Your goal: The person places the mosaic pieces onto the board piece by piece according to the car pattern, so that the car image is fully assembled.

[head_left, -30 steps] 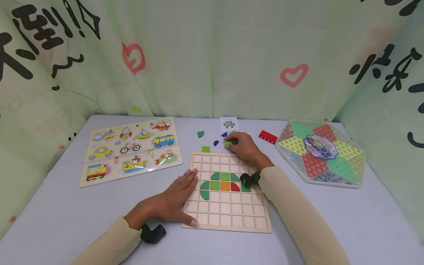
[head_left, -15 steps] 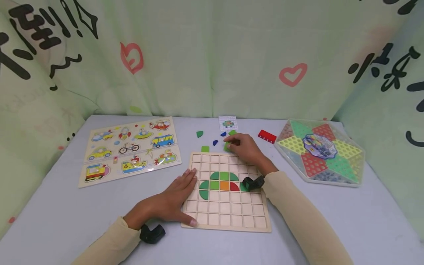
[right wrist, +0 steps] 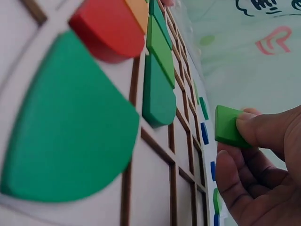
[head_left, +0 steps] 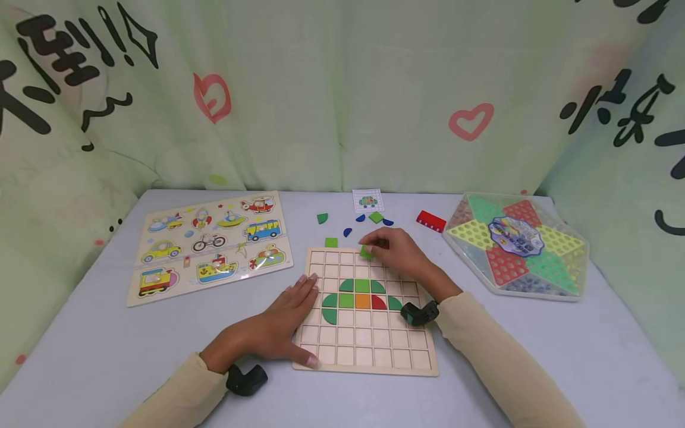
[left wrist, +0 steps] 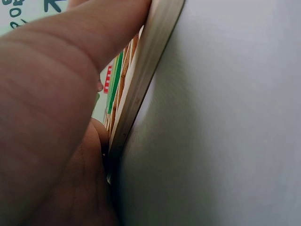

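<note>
My right hand (head_left: 400,252) pinches a light green square tile (right wrist: 226,125) between thumb and fingers, over the far edge of the wooden grid board (head_left: 365,355). My left hand (head_left: 275,327) rests along the board's left edge, fingers straight and thumb at the near left corner. Set in the grid are several dark green quarter-round tiles (head_left: 330,315), two light green squares, an orange square (head_left: 363,302) and a red quarter-round tile (head_left: 379,302). In the right wrist view, a dark green quarter-round tile (right wrist: 70,127) stands large in the foreground.
Beyond the board lie a picture card (head_left: 368,200), light green squares (head_left: 331,242), a dark green piece (head_left: 322,219) and several blue pieces (head_left: 348,232). A red dotted piece (head_left: 431,221) lies beside a hexagonal box (head_left: 518,246). At left is a vehicle puzzle (head_left: 211,244).
My right hand has drawn back toward the board with the light green tile, uncovering a green square and a blue piece behind it. My left hand has stayed put.
</note>
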`<move>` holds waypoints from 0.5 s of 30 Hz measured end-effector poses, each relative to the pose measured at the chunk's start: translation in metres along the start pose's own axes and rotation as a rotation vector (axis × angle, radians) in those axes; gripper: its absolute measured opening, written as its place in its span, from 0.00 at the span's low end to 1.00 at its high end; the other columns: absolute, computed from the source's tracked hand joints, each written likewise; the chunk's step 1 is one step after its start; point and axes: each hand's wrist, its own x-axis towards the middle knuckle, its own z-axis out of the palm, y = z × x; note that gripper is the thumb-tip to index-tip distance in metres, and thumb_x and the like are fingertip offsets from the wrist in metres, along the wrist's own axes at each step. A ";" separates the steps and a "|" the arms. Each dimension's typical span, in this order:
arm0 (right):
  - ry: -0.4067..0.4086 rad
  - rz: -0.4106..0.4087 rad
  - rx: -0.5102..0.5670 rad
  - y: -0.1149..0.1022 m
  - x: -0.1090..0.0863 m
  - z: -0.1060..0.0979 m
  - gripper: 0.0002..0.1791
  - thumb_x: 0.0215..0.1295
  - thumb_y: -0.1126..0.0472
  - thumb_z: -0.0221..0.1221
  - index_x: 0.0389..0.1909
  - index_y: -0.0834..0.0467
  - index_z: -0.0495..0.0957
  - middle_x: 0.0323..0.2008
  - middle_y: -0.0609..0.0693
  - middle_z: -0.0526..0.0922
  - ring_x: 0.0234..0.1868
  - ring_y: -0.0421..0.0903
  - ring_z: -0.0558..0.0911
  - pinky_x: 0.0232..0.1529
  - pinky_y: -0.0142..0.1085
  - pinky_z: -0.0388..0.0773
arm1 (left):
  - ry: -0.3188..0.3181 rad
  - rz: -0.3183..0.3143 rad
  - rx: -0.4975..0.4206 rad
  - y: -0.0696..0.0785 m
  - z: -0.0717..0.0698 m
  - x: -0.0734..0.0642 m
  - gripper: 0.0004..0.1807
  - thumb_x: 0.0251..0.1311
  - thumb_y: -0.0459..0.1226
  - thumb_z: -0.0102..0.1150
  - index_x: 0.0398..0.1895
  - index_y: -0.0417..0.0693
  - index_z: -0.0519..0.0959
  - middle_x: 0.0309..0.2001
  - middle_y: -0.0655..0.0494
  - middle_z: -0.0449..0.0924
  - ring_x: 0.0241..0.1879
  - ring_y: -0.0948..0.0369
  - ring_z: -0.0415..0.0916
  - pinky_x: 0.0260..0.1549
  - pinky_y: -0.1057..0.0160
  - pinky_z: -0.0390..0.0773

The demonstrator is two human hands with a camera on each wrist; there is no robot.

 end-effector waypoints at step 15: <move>-0.124 -0.094 0.076 -0.015 -0.022 0.010 0.09 0.66 0.66 0.61 0.46 0.58 0.84 0.40 0.46 0.84 0.40 0.46 0.79 0.46 0.38 0.78 | -0.005 0.006 -0.011 -0.002 0.000 0.000 0.69 0.43 0.69 0.65 0.78 0.44 0.38 0.78 0.55 0.24 0.73 0.60 0.17 0.70 0.52 0.33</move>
